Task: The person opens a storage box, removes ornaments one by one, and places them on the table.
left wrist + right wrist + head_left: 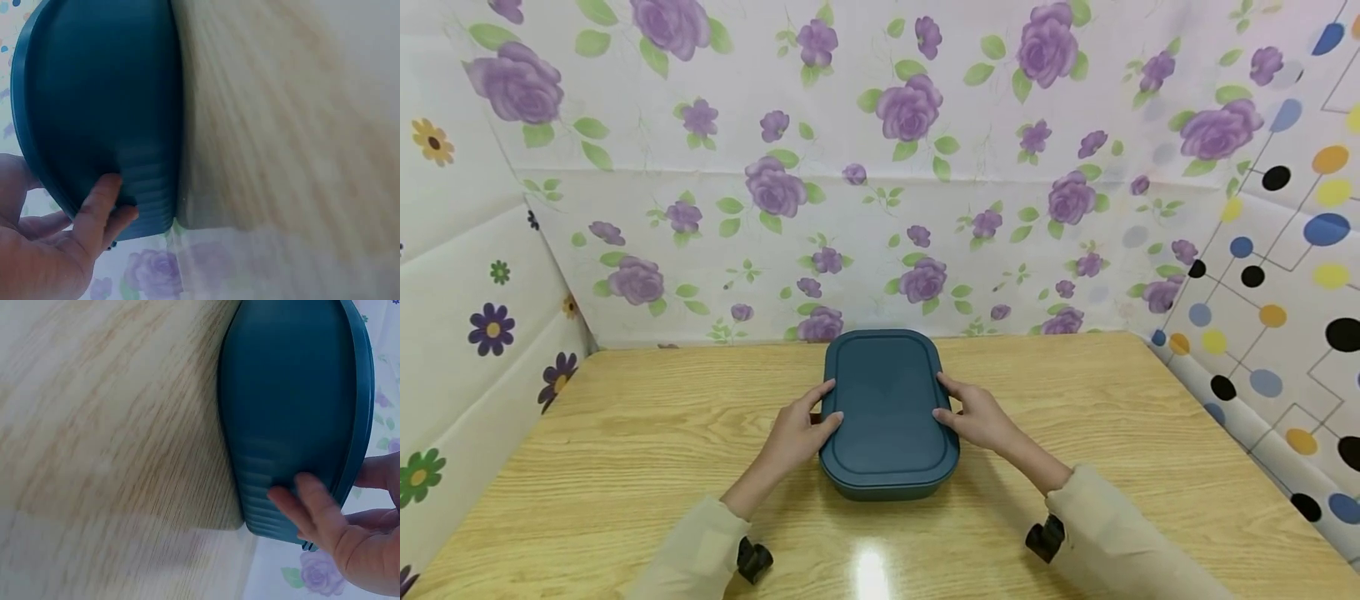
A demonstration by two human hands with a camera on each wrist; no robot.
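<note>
A dark blue rectangular storage box (876, 492) with rounded corners and a fitted lid (887, 400) lies flat on the table, its long side pointing away from me. My left hand (793, 429) grips its left edge, thumb on the lid's rim and fingers down along the side. On the opposite edge my right hand (981, 415) holds it the same way. Both wrist views show fingertips against the ribbed part of the box wall (147, 200), with the thumbs up at the lid side. The lid hides the inside of the box.
The light wood-grain table (662, 417) ends at a back wall sheet (700, 250) with purple roses, close behind the box. Patterned sheets also stand at left (460, 333) and right (1262, 333). Black wrist devices (752, 560) hang under both sleeves.
</note>
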